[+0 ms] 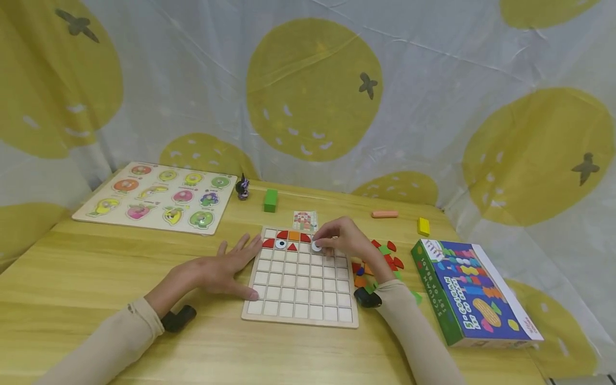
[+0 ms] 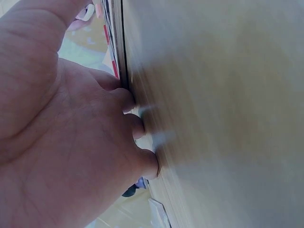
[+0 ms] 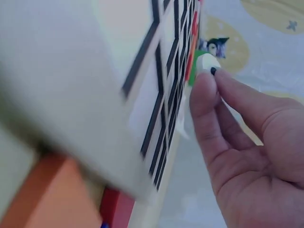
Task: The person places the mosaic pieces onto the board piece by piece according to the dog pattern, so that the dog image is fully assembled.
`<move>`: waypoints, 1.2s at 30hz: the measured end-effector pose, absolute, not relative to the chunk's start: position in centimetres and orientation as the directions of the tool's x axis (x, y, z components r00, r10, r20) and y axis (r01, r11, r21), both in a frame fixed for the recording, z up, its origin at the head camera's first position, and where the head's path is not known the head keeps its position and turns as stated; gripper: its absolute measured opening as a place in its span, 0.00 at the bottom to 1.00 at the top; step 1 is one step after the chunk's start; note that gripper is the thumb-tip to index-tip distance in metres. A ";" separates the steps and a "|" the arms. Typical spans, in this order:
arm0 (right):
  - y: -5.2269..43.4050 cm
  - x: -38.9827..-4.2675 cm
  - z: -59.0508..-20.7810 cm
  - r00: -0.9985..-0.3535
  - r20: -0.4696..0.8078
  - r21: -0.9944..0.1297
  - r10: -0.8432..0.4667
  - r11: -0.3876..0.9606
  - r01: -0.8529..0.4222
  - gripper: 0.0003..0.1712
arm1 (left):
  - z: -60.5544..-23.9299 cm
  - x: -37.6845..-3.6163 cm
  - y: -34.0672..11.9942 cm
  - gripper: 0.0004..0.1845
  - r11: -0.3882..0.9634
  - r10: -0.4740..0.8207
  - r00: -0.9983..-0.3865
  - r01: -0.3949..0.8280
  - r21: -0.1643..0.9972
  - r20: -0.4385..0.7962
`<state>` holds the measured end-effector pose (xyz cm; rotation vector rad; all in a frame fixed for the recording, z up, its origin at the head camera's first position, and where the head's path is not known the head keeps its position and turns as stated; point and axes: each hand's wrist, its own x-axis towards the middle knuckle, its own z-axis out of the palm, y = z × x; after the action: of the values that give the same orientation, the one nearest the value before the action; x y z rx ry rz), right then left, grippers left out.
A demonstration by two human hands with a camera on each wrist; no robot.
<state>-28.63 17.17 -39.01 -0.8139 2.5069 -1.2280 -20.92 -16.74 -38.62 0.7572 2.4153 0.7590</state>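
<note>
A wooden grid board (image 1: 302, 282) lies flat on the table, its upper rows partly filled with red pieces, an orange square (image 1: 293, 236) and a round eye piece (image 1: 280, 244). My right hand (image 1: 347, 239) pinches a second white eye piece (image 3: 206, 61) between thumb and fingertip, over the board's upper right. At the board's left edge rests my left hand (image 1: 222, 272), fingers spread and thumb near the lower left side. The left wrist view shows that palm (image 2: 80, 137) with fingertips down at the wood. Just behind the board lies a small picture card (image 1: 305, 220).
Loose coloured pieces (image 1: 387, 259) are scattered right of the board, beside a blue bead-set box (image 1: 474, 294). A fruit puzzle board (image 1: 159, 198) lies at the back left. Behind stand a small dark figurine (image 1: 243, 188), a green block (image 1: 270, 200), an orange stick (image 1: 385, 214) and a yellow block (image 1: 423, 226).
</note>
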 end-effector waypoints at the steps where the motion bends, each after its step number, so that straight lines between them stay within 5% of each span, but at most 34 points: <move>1: 17.0 -28.7 -39.1 -0.814 0.032 -0.780 -0.580 0.495 -0.383 0.07 | -38.6 -20.9 -16.7 0.68 0.691 0.630 -0.723 0.356 0.629 -0.283; 12: 15.6 -29.3 -39.2 -0.755 0.063 -0.652 -0.652 0.546 -0.526 0.09 | -38.6 -20.9 -16.7 0.67 0.690 0.631 -0.725 0.362 0.627 -0.276; 36: 16.3 -28.3 -38.8 -0.810 -0.009 -0.774 -0.586 0.517 -0.366 0.12 | -38.7 -21.0 -16.7 0.68 0.680 0.635 -0.723 0.359 0.639 -0.270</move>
<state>-28.25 16.30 -38.83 -0.8012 2.4911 -1.1762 -21.02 -16.72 -38.73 0.7687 2.4146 0.7757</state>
